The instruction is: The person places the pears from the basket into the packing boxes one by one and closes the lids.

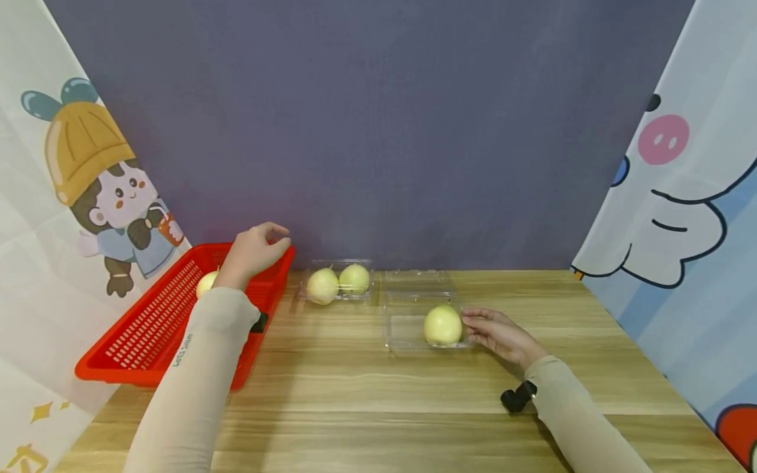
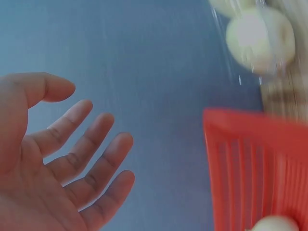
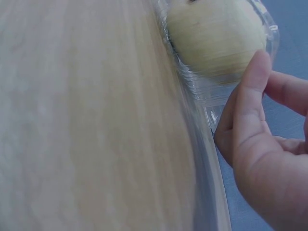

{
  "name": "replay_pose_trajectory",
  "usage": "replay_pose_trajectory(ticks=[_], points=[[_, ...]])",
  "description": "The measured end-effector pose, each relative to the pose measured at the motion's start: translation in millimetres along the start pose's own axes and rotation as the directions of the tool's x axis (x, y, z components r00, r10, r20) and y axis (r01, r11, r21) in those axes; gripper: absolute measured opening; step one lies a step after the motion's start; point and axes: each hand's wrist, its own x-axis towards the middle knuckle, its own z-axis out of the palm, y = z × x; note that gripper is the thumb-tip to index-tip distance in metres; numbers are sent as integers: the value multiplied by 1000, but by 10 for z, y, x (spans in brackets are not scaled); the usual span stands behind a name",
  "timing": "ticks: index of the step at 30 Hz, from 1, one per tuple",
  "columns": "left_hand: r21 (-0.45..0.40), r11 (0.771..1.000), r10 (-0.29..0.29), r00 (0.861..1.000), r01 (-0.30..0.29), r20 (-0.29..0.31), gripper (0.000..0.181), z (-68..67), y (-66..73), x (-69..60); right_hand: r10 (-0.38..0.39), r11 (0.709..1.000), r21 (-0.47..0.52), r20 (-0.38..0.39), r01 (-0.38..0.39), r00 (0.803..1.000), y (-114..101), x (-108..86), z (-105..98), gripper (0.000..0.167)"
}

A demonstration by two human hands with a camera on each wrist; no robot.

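In the head view my left hand [image 1: 254,253] hovers over the far right part of a red plastic basket [image 1: 260,361], palm bare and fingers loosely bent, as the left wrist view also shows. A pale yellow pear [image 1: 205,284] lies in the basket, partly hidden by my arm. My right hand [image 1: 499,335] pinches the right edge of an open clear plastic container [image 1: 405,332] between thumb and fingers. One round pear [image 1: 443,325] sits at that container's right end, close to the fingertips; the left end holds nothing.
Left of the open container stands another clear plastic container [image 1: 369,295] with two pears, a front one [image 1: 322,286] and a back one [image 1: 355,279]. Everything rests on a wooden table [image 1: 355,407]. A grey backdrop [image 1: 378,131] rises behind the table, with printed cloths at both sides.
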Motion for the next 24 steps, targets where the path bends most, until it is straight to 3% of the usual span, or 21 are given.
replay_pose_trajectory(ticks=[4,10,17,24], points=[[33,999,-22,1000,22,-8,46,-155,-121,-22,-3,1000,2,7,3,1000,-9,-5,4,49],[93,995,-36,999,37,-10,48,-264,-330,-21,-4,1000,14,16,4,1000,-7,-7,-1,45],[109,991,-81,997,78,20,50,-297,-527,-15,-4,1000,9,13,3,1000,-9,-15,3,45],[111,987,-125,991,119,46,52,-280,-818,11,2,1000,9,7,-2,1000,-14,-13,8,48]])
